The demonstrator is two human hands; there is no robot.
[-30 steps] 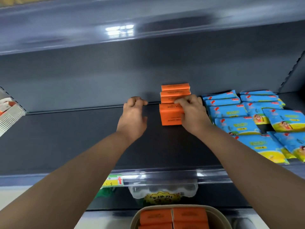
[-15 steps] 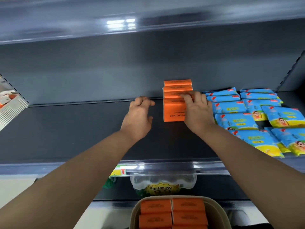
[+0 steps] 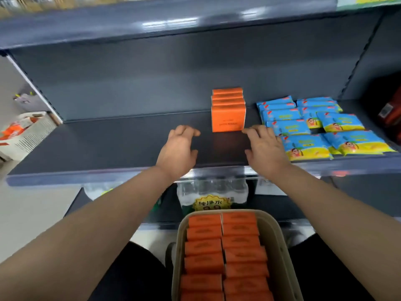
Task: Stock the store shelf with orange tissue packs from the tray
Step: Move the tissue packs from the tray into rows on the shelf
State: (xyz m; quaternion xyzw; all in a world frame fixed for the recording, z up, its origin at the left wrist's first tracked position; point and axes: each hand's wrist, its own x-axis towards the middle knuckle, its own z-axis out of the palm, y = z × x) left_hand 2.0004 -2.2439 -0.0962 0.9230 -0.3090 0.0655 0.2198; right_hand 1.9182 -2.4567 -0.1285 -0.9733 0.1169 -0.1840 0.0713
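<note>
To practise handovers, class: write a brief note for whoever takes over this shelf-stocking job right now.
Left hand: open, holding nothing, over the shelf just left of the stocked packs.
Right hand: open, holding nothing, just right of them, beside the blue packs.
Done: a short row of orange packs stands upright at the back of the shelf.
Left: the tray below holds two columns of tray packs; these probably go beside the row.
</note>
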